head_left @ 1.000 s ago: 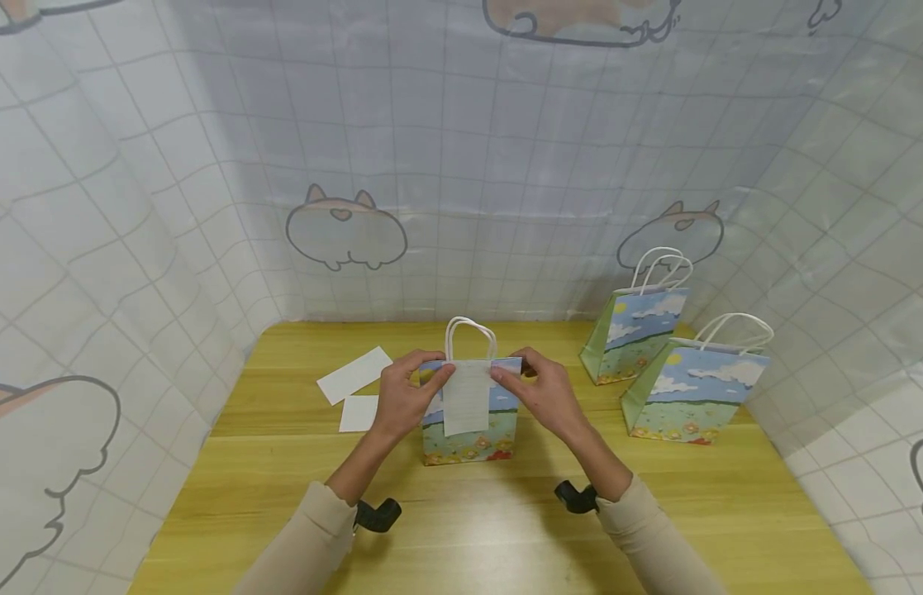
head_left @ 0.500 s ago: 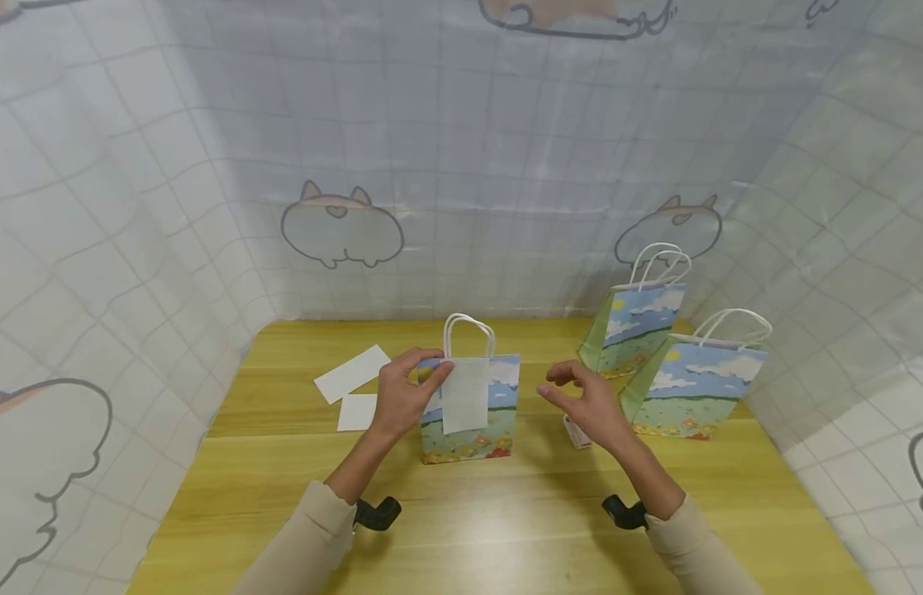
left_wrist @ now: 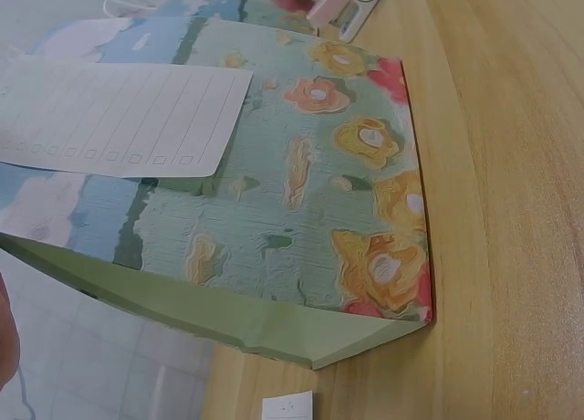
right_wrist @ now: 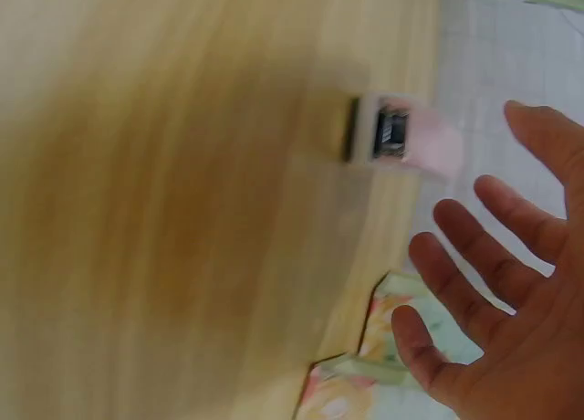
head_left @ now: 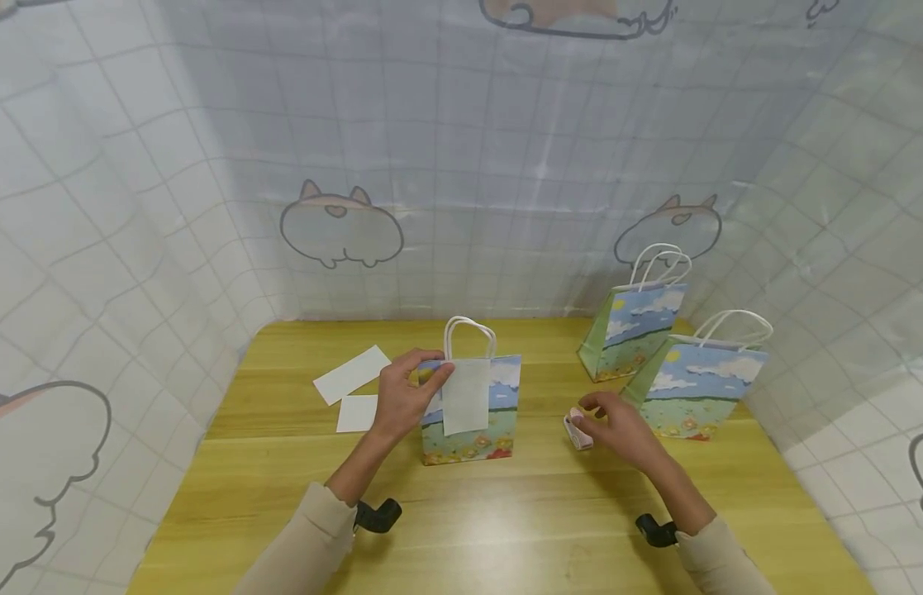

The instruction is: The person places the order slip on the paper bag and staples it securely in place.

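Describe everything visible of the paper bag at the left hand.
The paper bag shows blue sky and white clouds over a green meadow with yellow, orange and red flowers; one side is plain pale green. White loop handles rise from its top. It stands upright on the wood-grain table, the left hand pinching its upper left edge and a lined paper slip against its front.

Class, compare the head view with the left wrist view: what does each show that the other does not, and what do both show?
Only the head view: the beige sleeves, black wrist pieces and whole cartoon animals on the backdrop.

Only the left wrist view: the front bag's green side panel, plus printed lines and small squares on the white slip.

Both: that bag's front, the slip, the wooden table, the small pink-and-white device and the right grip.
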### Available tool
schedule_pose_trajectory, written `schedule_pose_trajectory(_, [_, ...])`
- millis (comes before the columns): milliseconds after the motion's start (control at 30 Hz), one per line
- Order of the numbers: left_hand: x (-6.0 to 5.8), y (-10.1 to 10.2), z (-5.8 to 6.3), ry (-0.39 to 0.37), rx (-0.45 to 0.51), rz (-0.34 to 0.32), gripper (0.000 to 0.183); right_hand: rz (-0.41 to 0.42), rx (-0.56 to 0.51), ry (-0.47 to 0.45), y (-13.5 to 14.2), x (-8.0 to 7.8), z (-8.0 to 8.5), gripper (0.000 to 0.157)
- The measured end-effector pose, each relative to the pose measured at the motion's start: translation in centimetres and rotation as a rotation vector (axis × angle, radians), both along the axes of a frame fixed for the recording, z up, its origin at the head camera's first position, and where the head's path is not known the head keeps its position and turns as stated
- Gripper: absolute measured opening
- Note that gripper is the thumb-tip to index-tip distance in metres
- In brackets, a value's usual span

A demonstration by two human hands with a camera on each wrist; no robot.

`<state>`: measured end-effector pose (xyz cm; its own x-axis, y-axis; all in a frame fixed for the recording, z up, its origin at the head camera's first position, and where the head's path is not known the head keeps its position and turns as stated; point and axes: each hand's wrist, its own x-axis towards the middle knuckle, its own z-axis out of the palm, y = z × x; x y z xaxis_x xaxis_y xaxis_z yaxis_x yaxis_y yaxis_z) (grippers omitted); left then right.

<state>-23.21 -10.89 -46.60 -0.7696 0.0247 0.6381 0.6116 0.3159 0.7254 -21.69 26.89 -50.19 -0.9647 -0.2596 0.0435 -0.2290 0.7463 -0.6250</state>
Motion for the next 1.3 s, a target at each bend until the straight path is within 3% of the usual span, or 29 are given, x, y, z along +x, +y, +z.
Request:
schedule_pose_trajectory(233, [0.0, 0.0, -0.1, 0.009, -0.020, 0.012, 0.016, -0.011, 0.009, -0.033, 0.6, 0.0, -1.4, 0.040])
schedule_pose_trajectory(533, [0.1, 0.1, -0.1, -0.013, 0.003, 0.001, 0.016, -0.065, 0.018, -0.092, 0.5, -0.2, -2.3, 0.043])
schedule_pose_trajectory(800, [0.0, 0.2, -0.2, -0.019, 0.008, 0.021, 0.018, -0.050, 0.065, -0.049, 0.1, -0.1, -2.5, 0.039])
schedule_pose_trajectory(900, [0.3, 0.4, 0.3, -0.026, 0.010, 0.024, 0.017, -0.037, 0.058, -0.045, -0.3, 0.0, -2.4, 0.034])
schedule_pose_trajectory(1133, [2.1, 0.8, 2.9, -0.033, 0.019, 0.005, 0.014, -0.071, 0.029, -0.090, -1.0, 0.2, -2.4, 0.034])
schedule_pose_trajectory(1300, [2.2, 0.8, 3.0, -0.045, 0.023, 0.009, 0.015, -0.109, 0.010, -0.114, -1.0, 0.2, -2.9, 0.041])
